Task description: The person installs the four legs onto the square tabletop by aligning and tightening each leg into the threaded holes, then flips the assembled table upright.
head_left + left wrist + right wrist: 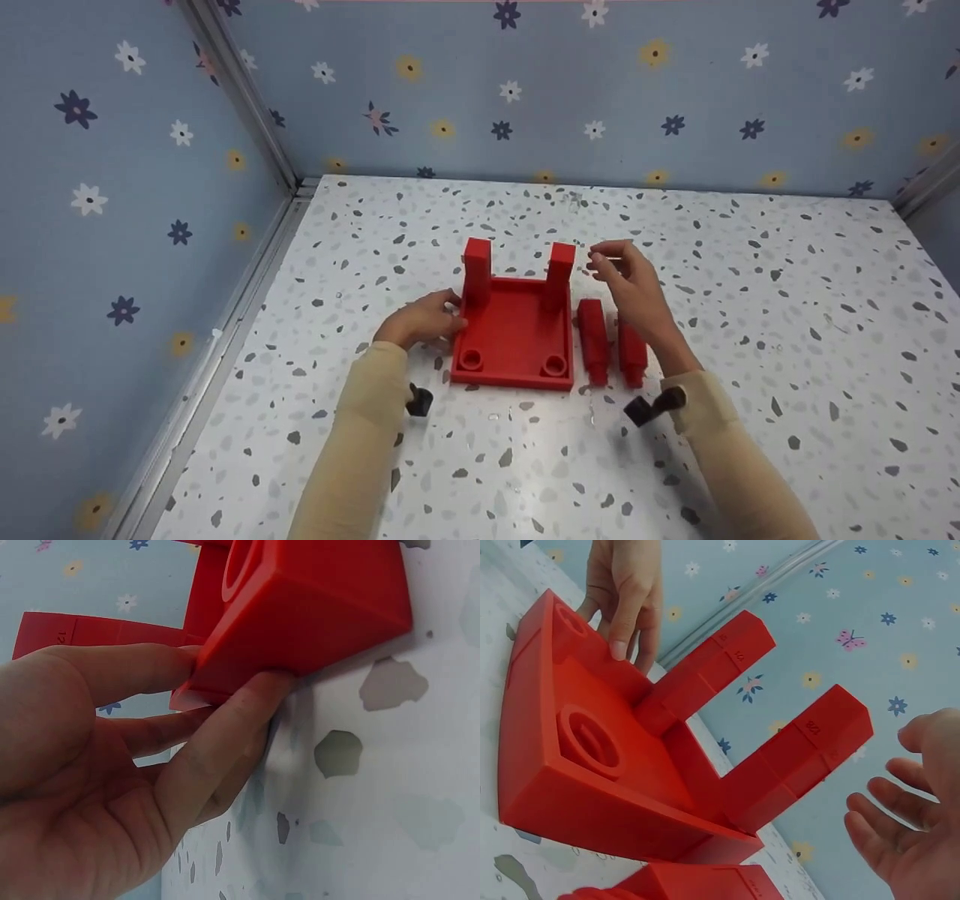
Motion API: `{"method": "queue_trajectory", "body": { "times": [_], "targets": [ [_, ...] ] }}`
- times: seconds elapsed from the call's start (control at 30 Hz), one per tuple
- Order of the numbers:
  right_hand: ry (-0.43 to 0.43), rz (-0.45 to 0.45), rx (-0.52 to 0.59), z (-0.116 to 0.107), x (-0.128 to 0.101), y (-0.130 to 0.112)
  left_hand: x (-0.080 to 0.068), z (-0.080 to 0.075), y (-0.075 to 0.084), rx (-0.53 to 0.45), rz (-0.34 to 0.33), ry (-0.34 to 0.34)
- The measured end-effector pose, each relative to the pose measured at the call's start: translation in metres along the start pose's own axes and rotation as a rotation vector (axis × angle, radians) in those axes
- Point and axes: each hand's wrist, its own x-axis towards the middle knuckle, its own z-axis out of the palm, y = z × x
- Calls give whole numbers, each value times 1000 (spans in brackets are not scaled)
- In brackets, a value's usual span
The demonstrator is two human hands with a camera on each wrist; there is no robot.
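A red plastic piece like a small upturned table (514, 330) has a square base with raised edges. Two square legs (477, 270) stand in its far corners; round sockets (555, 365) show in its near corners. My left hand (425, 319) holds the base's left side, thumb at the rim and fingers against the outer wall. To the right of the far-right leg, my right hand (634, 289) is raised with loosely bent fingers and nothing in them. Two loose red legs (593, 337) lie beside the base, the outer one partly hidden by the right hand and wrist.
Everything stands on a white speckled table (787, 360). A flower-patterned panel (547, 90) rises behind it, another (112, 262) on the left. Metal rails (240, 90) edge the panels. Black wrist mounts (420, 401) stick out from both sleeves.
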Motion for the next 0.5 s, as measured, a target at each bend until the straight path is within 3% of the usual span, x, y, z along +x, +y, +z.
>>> {"method": "queue_trajectory", "body": {
  "times": [0.2,0.5],
  "targets": [
    [-36,34,-24,-14,-2,4,1,0,-1,-1,-9,-3],
    [-102,244,-149,-35,-4,8,1,1,-2,13,12,18]
  ]
}}
